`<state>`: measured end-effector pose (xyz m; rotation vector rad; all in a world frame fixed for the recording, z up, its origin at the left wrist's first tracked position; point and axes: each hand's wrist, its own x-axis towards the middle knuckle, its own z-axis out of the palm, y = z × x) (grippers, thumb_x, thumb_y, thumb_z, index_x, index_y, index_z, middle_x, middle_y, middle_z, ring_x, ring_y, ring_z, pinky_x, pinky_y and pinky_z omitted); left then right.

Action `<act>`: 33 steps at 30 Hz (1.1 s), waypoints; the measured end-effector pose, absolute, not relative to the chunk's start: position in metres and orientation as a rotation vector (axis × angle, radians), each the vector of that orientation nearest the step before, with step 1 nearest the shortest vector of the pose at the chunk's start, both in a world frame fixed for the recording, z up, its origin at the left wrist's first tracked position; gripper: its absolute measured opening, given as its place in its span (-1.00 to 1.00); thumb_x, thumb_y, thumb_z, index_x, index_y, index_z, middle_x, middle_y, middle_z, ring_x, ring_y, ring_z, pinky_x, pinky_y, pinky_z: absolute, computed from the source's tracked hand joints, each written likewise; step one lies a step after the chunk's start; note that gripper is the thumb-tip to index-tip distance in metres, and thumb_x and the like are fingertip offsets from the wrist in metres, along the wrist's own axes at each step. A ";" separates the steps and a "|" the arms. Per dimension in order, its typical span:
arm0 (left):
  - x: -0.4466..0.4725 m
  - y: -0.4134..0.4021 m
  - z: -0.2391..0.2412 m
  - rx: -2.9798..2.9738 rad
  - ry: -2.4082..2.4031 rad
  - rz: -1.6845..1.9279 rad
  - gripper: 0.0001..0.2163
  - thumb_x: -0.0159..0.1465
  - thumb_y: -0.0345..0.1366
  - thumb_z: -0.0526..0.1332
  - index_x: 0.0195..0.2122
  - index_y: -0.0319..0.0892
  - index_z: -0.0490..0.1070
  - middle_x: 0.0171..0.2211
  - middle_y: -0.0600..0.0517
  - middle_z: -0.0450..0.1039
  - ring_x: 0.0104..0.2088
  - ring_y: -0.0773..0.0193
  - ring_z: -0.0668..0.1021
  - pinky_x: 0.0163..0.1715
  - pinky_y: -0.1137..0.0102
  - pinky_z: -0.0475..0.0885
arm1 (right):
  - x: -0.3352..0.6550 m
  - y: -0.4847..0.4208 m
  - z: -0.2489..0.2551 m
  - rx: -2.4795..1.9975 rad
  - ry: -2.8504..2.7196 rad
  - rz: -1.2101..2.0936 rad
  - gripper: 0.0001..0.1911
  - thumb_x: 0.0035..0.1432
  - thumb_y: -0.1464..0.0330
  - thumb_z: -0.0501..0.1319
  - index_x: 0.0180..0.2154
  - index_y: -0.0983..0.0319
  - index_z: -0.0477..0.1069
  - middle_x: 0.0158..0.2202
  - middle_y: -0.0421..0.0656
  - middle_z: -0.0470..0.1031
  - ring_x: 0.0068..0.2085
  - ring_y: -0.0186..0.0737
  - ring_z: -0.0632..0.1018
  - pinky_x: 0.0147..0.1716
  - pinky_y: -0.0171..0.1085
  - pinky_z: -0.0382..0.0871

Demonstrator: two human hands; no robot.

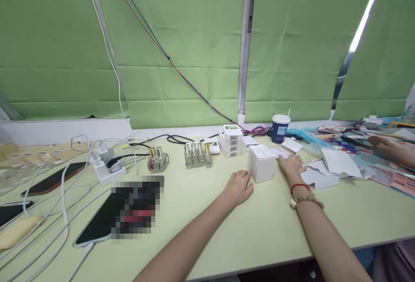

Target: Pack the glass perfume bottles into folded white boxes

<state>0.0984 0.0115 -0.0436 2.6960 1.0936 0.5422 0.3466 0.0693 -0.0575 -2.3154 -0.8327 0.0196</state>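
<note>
Nearest the camera, two bare forearms reach out over a pale green table (227, 238). The left hand (238, 187) rests on the tabletop with its fingers loosely curled, grasping nothing, its fingertips just at the lower left corner of a white box (261, 165). The right hand (292, 166), with a red string and a bead bracelet at its wrist, lies palm down with fingers spread and relaxed. They rest at the box's right side and on flat white carton pieces (319, 178); it grips nothing. The box stands closed between the two hands, so its contents cannot be told.

Left of the arms lie a dark phone (94, 225) and white cables (58, 213). Further back stand a row of small glass bottles (197, 154), a stack of barcoded white boxes (231, 142) and a blue paper cup (280, 129), whose white lid hides what is in it. At the far right another person's hand (389, 148) rests among scattered papers. Behind the table hang green blinds (181, 57), crossed by red and blue wires.
</note>
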 end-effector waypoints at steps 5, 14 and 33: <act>0.099 0.011 -0.043 2.690 1.091 0.537 -0.62 0.26 -0.25 -0.04 0.04 -0.29 0.30 0.09 -0.15 0.31 0.11 0.13 0.33 0.10 0.21 0.21 | 0.346 0.069 -0.059 -2.298 -0.866 0.045 -0.53 0.13 0.19 0.01 0.00 0.25 0.38 0.11 0.17 0.19 0.18 0.11 0.19 0.07 0.21 -0.06; 0.099 0.011 -0.043 2.695 1.080 0.537 -0.63 0.26 -0.25 -0.04 0.03 -0.28 0.30 0.09 -0.15 0.31 0.10 0.13 0.33 0.10 0.20 0.21 | 0.341 0.067 -0.056 -2.269 -1.009 -0.027 -0.66 0.13 0.29 0.01 -0.15 0.21 0.46 0.18 0.05 0.13 0.24 -0.02 0.11 0.14 0.14 -0.07; 0.099 0.012 -0.043 2.696 1.085 0.543 -0.65 0.25 -0.27 -0.03 0.01 -0.26 0.31 0.07 -0.14 0.32 0.10 0.13 0.34 0.09 0.19 0.22 | 0.333 0.066 -0.053 -2.300 -1.128 -0.006 -0.56 0.18 0.31 -0.03 0.06 0.31 0.27 0.07 0.08 0.33 0.15 0.01 0.27 0.11 0.14 -0.05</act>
